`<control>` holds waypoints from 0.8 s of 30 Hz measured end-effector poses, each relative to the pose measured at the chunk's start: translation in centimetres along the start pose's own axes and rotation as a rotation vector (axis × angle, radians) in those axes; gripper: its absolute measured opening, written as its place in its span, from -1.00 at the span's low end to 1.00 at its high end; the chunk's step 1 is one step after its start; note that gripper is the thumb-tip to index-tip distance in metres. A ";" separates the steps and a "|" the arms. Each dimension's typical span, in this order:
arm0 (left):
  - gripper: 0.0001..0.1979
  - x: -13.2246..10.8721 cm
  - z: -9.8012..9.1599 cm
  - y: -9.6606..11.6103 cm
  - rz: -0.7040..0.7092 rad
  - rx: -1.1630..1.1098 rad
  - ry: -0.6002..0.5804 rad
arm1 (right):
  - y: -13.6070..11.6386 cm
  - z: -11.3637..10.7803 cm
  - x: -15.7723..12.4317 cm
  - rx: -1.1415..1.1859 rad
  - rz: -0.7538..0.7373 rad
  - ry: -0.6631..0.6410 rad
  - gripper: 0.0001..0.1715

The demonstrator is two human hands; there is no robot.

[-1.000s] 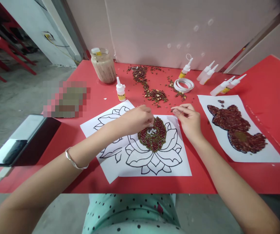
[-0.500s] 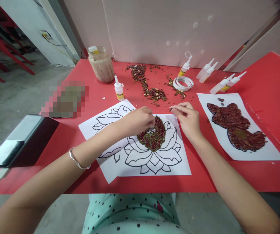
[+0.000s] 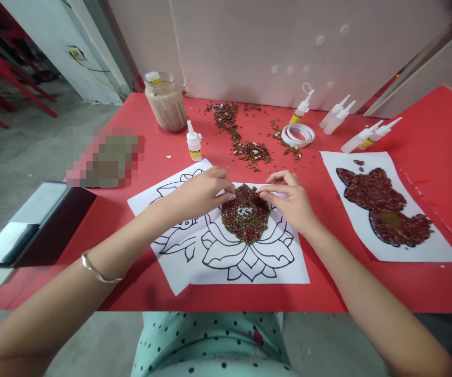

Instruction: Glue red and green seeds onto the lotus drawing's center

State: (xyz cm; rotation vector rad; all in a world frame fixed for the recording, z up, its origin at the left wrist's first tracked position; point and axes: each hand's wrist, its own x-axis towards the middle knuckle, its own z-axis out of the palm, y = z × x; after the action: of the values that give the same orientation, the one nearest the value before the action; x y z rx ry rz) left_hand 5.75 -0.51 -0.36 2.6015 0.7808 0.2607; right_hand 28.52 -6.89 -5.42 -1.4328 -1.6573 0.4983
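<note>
beans: bumpy red-green round patch mid paper lotus sheet on glossy red desk | left hand: pinched at patch's left rim, contents too small to tell | right hand: pinched likewise, now touching right rim, earlier clear of patch

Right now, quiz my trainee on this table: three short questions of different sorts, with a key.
1. True or false: the left hand and the right hand both have fingertips at the top edge of the bean patch on the lotus sheet.
2. Short answer: what stands upright between the jar and the lotus sheet?
3. Fill in: the filled bean picture lies to the ____ of the lotus sheet.
Key: 1 true; 2 the glue bottle; 3 right.
</note>
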 end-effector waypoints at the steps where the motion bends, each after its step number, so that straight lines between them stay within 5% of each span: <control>1: -0.80 -0.3 -0.1 -0.2 -0.019 -0.001 0.003 | -0.2 0.3 -0.2 -0.020 -0.029 -0.035 -0.89; 24: -0.80 -1.8 0.5 -0.7 -0.017 0.004 0.038 | -0.4 1.5 -0.8 -0.162 -0.152 -0.090 -0.86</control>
State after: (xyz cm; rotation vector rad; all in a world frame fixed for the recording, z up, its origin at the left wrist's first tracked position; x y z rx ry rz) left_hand 4.04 -1.15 -1.23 2.5997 0.8169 0.3042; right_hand 27.07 -7.44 -6.21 -1.4032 -1.8984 0.3545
